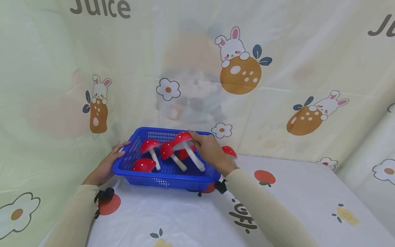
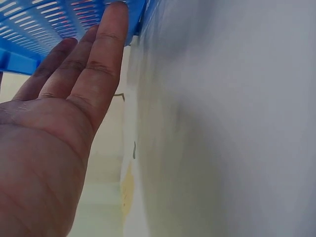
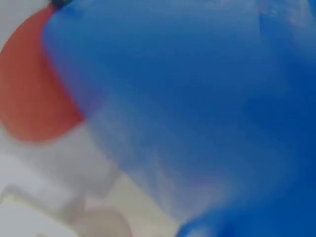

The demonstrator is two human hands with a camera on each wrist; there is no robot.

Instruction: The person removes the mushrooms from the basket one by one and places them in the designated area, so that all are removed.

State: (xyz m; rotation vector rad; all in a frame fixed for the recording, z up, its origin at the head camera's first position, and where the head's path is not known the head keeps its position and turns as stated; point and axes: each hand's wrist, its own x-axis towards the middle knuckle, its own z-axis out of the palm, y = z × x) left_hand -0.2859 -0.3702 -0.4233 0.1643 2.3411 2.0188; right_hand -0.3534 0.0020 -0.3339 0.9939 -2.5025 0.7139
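A blue plastic basket with slotted walls holds several toy mushrooms with red, white-dotted caps and pale stems, among them a tilted mushroom and one in the near left corner. My right hand pinches the cap edge of a mushroom over the basket's right part, its stem slanting down to the right. My left hand is against the basket's left end; in the left wrist view its fingers lie nearly straight along the blue wall. The right wrist view is blurred, mostly blue basket wall.
Another red mushroom cap shows beyond my right wrist, outside the basket, partly hidden. A white tablecloth with printed fruit lies underneath. Behind the basket hangs a pale curtain with printed rabbits and flowers.
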